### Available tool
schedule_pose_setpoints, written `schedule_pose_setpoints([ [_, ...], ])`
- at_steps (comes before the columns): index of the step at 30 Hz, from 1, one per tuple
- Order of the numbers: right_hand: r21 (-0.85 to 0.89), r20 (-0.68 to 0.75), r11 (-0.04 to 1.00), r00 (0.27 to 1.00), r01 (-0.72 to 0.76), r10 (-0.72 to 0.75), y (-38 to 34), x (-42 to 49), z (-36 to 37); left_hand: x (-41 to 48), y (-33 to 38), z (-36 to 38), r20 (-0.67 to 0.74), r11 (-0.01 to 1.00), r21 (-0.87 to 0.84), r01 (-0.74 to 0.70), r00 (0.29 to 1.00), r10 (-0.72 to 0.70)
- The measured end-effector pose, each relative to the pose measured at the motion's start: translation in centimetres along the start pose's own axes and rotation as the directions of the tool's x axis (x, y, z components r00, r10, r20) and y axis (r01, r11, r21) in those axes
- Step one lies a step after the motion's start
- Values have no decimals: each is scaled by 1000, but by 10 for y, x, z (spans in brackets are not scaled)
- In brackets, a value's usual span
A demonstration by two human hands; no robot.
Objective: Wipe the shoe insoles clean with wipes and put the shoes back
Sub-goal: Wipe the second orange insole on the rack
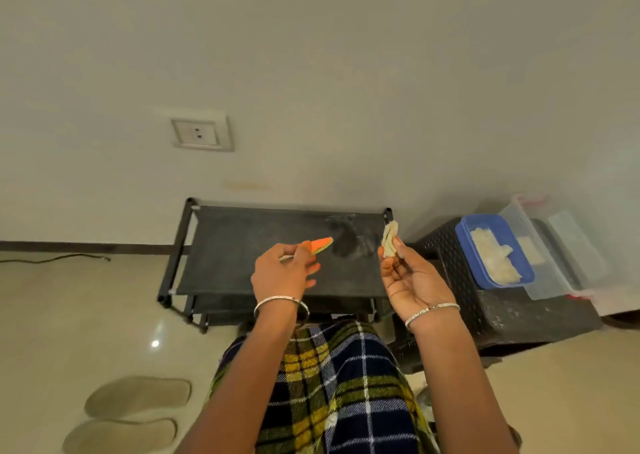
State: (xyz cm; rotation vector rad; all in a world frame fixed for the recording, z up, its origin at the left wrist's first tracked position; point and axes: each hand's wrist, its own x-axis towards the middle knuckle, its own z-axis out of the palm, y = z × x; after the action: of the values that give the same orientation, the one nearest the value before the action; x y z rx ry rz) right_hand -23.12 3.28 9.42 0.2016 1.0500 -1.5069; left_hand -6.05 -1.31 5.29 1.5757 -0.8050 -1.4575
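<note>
Our left hand (282,273) pinches orange insole (320,244), right hand (414,277) pinches folded wipe (389,240); light fingertip hold risks dropping insole onto rack (242,245) below.

A black rack (277,252) stands against a pale wall (311,72) on glossy floor (69,315).

The shoe rack (242,245) backs against the wall (346,90), so its top shelf opens only from above and the front. Over the shelf's front half hang the left hand (280,273), gripping an orange insole (320,244), and the right hand (412,280), pinching a wipe (389,242). Right of the rack, a dark stool (460,270) bearing a blue tub (464,242) blocks the side. Left of the rack lies open floor (69,315) crossed by a cable (55,258).
</note>
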Motion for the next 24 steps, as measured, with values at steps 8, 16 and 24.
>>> schedule_pose_setpoints([
  [8,-131,156,987,981,-92,112,70,-95,46,-94,4,-143,-106,983,-177,56,992,-75],
  [16,-444,326,887,898,-131,295,165,-185,84,-180,-19,-261,-166,932,-347,101,972,-167],
  [24,-655,322,739,825,-160,464,252,-223,93,-229,-83,-360,-314,864,-502,49,920,-235],
])
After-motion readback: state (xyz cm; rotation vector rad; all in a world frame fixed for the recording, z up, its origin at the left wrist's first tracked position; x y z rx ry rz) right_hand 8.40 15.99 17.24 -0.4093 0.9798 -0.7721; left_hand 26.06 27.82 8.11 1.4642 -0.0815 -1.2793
